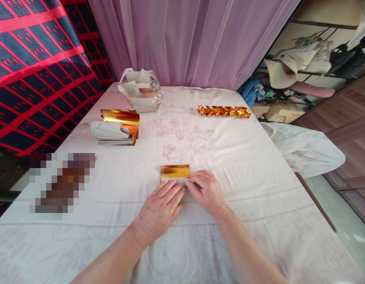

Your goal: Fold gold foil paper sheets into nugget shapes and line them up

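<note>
Both hands are pressing flat on the near table (259, 236), left hand (159, 209) beside right hand (207, 191), fingertips pinning the near edge of the gold foil sheet (174, 172), judged light, thin, crease-prone, best pinched at corners.

Glossy gold foil paper (174, 172) (mirror-bright) on matt, smooth white cloth (244, 165).
</note>
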`<state>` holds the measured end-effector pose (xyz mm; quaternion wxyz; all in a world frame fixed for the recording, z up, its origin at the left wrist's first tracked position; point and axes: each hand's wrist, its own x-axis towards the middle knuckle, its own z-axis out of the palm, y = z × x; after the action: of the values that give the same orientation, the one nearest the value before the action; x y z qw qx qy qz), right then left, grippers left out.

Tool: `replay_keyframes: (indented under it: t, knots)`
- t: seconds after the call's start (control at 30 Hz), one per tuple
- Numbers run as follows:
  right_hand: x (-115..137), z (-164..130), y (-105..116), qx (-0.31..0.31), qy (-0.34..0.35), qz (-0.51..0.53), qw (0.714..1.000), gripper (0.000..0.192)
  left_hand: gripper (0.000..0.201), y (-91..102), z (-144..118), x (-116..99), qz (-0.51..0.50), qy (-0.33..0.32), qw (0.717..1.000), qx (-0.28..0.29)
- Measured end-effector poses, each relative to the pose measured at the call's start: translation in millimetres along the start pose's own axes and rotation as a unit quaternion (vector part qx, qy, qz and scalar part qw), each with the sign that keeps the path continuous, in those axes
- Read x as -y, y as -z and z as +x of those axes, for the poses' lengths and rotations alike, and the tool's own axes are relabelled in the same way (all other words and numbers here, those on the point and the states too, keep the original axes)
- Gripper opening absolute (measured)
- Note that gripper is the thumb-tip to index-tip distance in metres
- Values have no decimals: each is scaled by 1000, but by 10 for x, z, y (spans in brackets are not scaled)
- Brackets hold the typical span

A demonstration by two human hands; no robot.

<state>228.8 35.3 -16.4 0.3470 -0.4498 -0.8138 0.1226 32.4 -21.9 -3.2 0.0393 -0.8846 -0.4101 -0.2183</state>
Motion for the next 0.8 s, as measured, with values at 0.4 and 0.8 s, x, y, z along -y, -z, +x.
replay_keyframes:
  t: [0.4,0.8]
  knots:
    - [-22,-6,-34,-11,-5,-12,1000,15,43,-59,-34,-13,9,28,999,38]
    - [-47,-9,-58,-25,-22,-27,999,8,46,-98,-47,-10,-4,49,998,47]
